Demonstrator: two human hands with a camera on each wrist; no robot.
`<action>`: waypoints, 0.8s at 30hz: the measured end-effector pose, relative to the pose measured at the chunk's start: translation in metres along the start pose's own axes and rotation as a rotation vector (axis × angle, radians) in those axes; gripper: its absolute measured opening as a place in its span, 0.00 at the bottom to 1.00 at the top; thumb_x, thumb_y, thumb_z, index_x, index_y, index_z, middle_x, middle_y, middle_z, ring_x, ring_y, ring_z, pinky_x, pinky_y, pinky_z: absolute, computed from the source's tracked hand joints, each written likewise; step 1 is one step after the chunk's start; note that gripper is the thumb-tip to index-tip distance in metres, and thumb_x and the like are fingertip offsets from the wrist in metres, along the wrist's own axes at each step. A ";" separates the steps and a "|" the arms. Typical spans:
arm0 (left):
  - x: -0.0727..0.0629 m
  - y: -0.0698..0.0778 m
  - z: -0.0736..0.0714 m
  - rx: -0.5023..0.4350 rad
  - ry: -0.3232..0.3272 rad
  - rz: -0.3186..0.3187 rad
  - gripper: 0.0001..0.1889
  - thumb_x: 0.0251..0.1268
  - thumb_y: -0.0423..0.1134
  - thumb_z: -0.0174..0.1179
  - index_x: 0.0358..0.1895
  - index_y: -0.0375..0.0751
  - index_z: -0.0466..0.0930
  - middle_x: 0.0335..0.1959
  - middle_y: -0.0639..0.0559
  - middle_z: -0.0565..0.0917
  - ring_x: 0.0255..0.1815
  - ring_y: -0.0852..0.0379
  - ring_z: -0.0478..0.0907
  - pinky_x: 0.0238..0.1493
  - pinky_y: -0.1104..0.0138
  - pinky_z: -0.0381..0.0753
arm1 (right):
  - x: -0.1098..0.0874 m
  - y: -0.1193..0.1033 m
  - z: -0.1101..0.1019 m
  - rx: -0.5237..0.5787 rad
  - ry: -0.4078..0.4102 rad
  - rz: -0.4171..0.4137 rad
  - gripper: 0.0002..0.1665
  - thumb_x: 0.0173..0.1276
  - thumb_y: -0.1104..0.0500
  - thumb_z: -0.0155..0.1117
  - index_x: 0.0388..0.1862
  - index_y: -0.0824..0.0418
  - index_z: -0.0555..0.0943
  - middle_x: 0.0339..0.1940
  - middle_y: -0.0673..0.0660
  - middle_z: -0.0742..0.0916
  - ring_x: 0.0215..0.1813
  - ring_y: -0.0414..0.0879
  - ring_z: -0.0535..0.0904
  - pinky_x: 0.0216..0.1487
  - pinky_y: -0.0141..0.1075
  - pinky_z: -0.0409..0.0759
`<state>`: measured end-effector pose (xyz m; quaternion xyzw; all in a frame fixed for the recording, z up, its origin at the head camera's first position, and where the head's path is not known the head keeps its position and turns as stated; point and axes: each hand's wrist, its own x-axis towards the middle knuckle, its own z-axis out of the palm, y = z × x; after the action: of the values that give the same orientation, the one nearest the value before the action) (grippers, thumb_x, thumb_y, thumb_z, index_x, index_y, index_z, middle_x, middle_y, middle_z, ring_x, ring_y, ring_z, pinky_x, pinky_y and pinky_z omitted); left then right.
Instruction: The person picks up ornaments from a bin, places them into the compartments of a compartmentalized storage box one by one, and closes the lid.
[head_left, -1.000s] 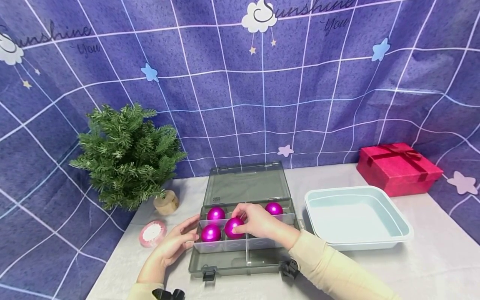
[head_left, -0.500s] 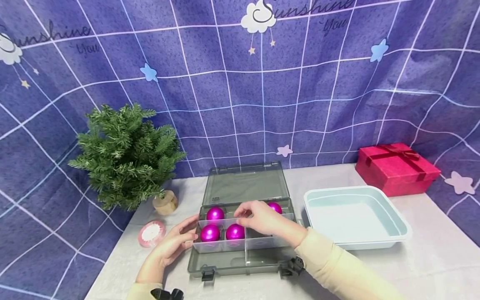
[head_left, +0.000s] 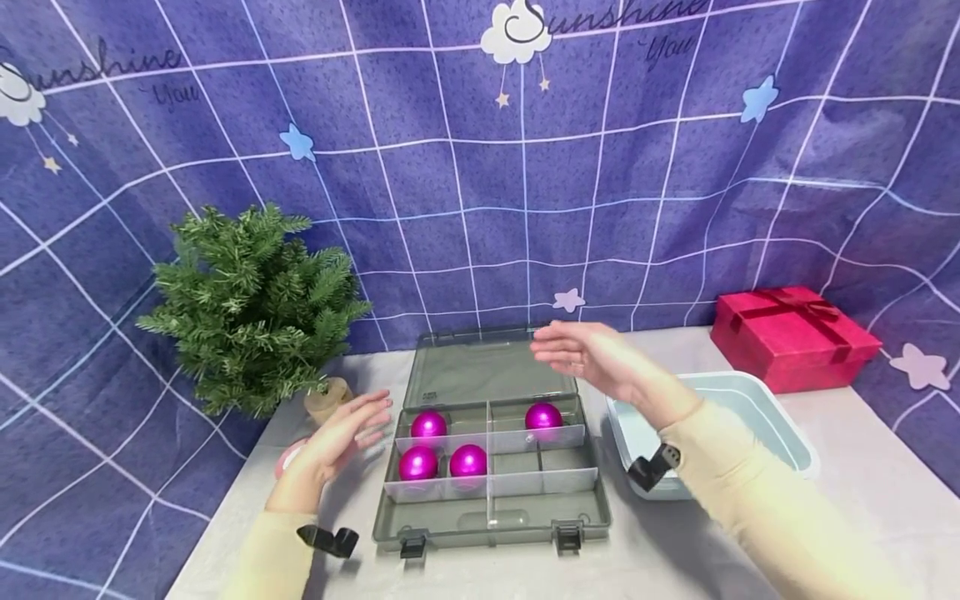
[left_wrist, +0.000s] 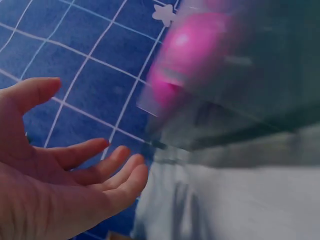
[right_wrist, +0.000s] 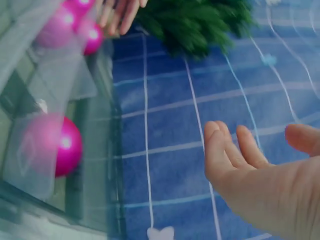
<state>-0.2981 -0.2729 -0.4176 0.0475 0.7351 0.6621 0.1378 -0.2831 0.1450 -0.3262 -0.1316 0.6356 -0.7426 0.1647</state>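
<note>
A grey see-through divided box [head_left: 457,523] lies on the table with its lid [head_left: 480,367] folded back. Shiny magenta balls sit in its compartments: one ball [head_left: 429,425] at back left, another ball [head_left: 543,416] at back right, and a pair in the middle row, left ball [head_left: 417,463] and right ball [head_left: 468,461]. My left hand [head_left: 345,433] is raised off the box's left side, fingers extended, holding nothing. Above the lid's right edge hovers my right hand [head_left: 592,354], fingers loosely straight and nothing in them; its palm shows in the right wrist view.
A small artificial pine tree [head_left: 255,308] on a wooden base [head_left: 327,400] stands at left. A pink ribbon roll [head_left: 288,457] is partly behind the left hand. At right are a pale blue tray [head_left: 738,383], partly covered by the right arm, and a red gift box [head_left: 795,337].
My right hand lets go of a ball in the middle row, then lifts up and right, off the box. The left hand leaves the box's left side and rises slightly.
</note>
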 end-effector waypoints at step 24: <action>0.116 0.019 -0.005 -0.272 0.015 -0.292 0.44 0.78 0.56 0.41 0.82 0.33 0.33 0.82 0.31 0.38 0.81 0.37 0.39 0.78 0.47 0.43 | 0.081 0.039 -0.074 0.481 0.213 0.404 0.43 0.83 0.49 0.33 0.81 0.69 0.29 0.83 0.65 0.38 0.83 0.55 0.33 0.79 0.42 0.38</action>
<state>-0.4123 -0.2462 -0.4146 -0.0837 0.6390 0.7286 0.2319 -0.3835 0.1732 -0.3772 0.1180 0.4691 -0.8333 0.2678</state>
